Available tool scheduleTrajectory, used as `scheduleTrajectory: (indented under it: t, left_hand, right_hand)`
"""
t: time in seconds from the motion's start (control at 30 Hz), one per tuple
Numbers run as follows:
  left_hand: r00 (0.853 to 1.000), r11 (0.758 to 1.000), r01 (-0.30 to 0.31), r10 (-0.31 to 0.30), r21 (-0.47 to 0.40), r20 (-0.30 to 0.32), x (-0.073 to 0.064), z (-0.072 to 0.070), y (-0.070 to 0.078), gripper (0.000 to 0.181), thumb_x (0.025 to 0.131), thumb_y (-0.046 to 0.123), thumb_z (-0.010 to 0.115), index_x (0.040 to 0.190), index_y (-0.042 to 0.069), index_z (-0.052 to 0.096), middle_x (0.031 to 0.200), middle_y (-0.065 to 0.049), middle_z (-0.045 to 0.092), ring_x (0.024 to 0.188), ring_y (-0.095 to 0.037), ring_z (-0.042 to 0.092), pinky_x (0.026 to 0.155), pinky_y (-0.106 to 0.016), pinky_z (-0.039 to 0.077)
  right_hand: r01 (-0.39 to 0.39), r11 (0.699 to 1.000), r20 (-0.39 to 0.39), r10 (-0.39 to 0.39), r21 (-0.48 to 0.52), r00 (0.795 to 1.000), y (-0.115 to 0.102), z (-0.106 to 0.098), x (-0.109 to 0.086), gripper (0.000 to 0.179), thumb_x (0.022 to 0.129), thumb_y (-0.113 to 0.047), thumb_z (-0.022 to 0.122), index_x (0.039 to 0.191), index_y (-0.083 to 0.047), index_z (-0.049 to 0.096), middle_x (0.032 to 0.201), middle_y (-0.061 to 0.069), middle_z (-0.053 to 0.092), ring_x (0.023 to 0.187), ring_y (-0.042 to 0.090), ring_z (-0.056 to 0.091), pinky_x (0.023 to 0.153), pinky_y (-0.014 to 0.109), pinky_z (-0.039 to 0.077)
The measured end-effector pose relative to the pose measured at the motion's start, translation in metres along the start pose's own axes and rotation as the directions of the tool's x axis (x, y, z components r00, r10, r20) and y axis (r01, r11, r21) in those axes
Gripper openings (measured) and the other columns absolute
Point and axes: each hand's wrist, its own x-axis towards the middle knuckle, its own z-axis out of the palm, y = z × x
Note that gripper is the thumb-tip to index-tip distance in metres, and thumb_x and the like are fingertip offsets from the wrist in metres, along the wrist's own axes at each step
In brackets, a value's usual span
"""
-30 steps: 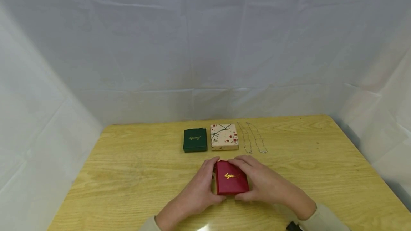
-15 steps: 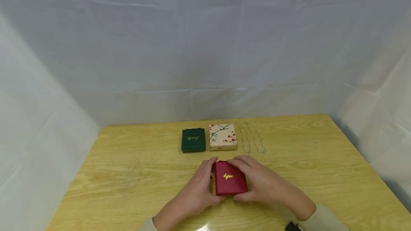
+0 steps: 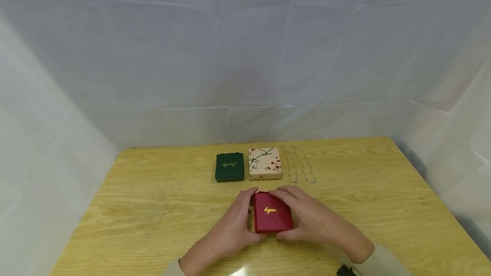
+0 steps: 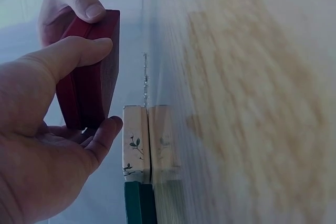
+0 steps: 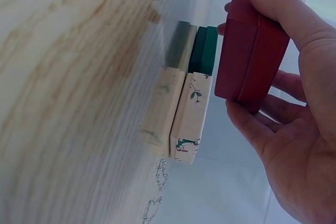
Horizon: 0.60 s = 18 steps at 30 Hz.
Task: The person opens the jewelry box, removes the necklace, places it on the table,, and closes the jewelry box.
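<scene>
A red jewelry box [image 3: 273, 218] with gold lettering on its lid is gripped from both sides by the two hands. My left hand [image 3: 234, 227] has its thumb on the near side and its fingers at the far left corner. The right hand [image 3: 310, 216] holds the right part the same way, its fingers lying over the far right corner. Seen from the left wrist, the red box [image 4: 97, 72] is closed and appears lifted off the table. In the right wrist view the lid seam of the box [image 5: 249, 51] shows between thumb and fingers.
Behind the hands, a dark green jewelry box [image 3: 229, 167] lies beside a cream box [image 3: 265, 164] with a blossom print. To their right two thin silver chains [image 3: 303, 165] lie stretched out on the wooden table [image 3: 153, 208]. White cloth [image 3: 245, 54] hangs around the table.
Both hands keep the same grip on the red jewelry box. The whole scene shifts slightly left in the head view; nothing on the table moves by itself.
</scene>
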Motion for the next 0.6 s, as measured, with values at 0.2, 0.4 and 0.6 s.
scheduleTrajectory:
  t: [0.2,0.4,0.6]
  left_hand:
    - [1.0,1.0,-0.002,0.002,-0.003,0.006,-0.0008,0.0007,0.001,0.109,0.078,0.013,0.095,0.163,0.0,0.027,0.153,-0.011,0.047,0.139,-0.025,0.05,0.117,-0.047,0.042]
    - [1.0,1.0,-0.003,0.003,0.012,0.003,-0.0013,0.0002,0.0018,0.11,0.079,0.015,0.095,0.163,-0.001,0.026,0.154,-0.014,0.046,0.141,-0.028,0.049,0.118,-0.048,0.041]
    - [1.0,1.0,-0.006,0.006,0.011,0.003,-0.0012,0.0003,0.0025,0.111,0.079,0.016,0.095,0.163,-0.001,0.025,0.155,-0.015,0.046,0.141,-0.028,0.049,0.117,-0.049,0.041]
  right_hand:
    - [0.0,1.0,0.003,0.0,0.006,1.0,0.001,0.0001,0.0001,0.095,0.081,-0.049,0.092,0.158,-0.017,0.048,0.154,-0.003,0.049,0.137,0.015,0.047,0.108,0.042,0.051]
    - [0.007,1.0,-0.004,-0.007,0.004,1.0,-0.0013,-0.0016,0.0005,0.095,0.081,-0.048,0.092,0.158,-0.017,0.047,0.154,-0.003,0.049,0.138,0.015,0.047,0.109,0.042,0.051]
    - [0.006,1.0,-0.01,-0.006,0.0,1.0,-0.0033,-0.0033,-0.0003,0.095,0.08,-0.047,0.093,0.158,-0.017,0.048,0.154,-0.002,0.049,0.138,0.016,0.046,0.109,0.042,0.051]
